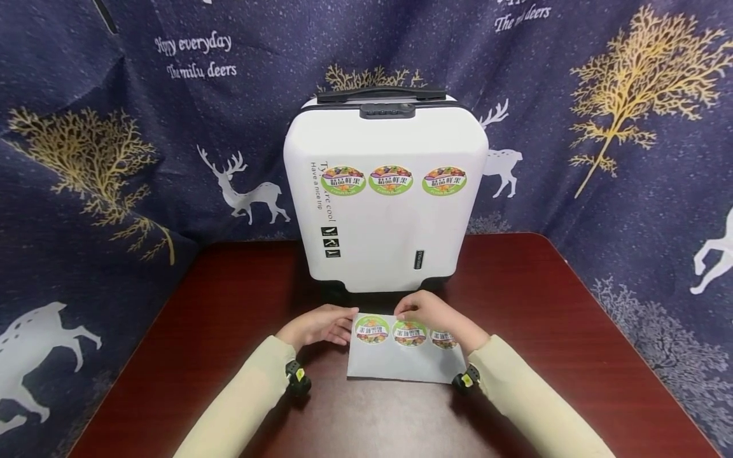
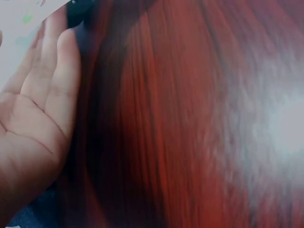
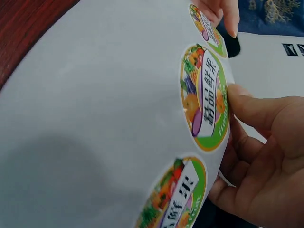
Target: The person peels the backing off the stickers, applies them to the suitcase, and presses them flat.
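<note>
A pale sticker sheet (image 1: 401, 366) bears a row of three oval fruit stickers near its far edge. My right hand (image 1: 426, 310) pinches that edge beside the middle sticker (image 3: 205, 97), with the thumb in front and curled fingers behind. At the sheet's far left corner is my left hand (image 1: 323, 324), one fingertip touching the corner. Its other fingers look fairly straight in the left wrist view, where the palm (image 2: 28, 123) shows. Beyond the hands stands a white suitcase (image 1: 389, 235) with three similar oval stickers (image 1: 391, 180) across its upper front.
The suitcase stands upright on a dark red wooden table (image 1: 240, 305), its black handle (image 1: 380, 95) on top. Behind it hangs a dark blue cloth (image 1: 240, 121) printed with deer and golden trees. Light glares off the tabletop near me.
</note>
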Action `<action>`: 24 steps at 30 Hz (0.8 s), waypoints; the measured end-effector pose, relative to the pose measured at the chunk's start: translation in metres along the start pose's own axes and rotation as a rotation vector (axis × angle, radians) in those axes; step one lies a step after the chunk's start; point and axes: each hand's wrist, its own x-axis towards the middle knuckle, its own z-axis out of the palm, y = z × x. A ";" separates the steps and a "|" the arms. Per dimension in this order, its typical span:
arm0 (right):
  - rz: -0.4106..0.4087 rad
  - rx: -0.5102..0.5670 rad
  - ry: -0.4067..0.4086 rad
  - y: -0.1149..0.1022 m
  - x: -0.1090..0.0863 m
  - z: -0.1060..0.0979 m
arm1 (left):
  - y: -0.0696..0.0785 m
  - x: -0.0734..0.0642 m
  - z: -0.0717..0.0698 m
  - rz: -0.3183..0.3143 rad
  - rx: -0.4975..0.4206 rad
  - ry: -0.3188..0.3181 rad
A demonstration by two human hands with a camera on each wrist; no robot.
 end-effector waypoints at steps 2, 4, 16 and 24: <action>0.027 -0.004 0.004 -0.001 0.004 0.006 | -0.002 -0.002 -0.004 -0.014 0.020 -0.012; 0.058 -0.001 0.014 -0.002 0.008 0.012 | -0.004 -0.003 -0.008 -0.022 0.034 -0.019; 0.120 0.000 0.067 -0.006 0.023 0.040 | -0.014 -0.004 -0.021 -0.021 0.047 0.058; 0.108 0.012 0.041 -0.008 0.031 0.048 | -0.019 -0.004 -0.024 -0.041 -0.010 0.061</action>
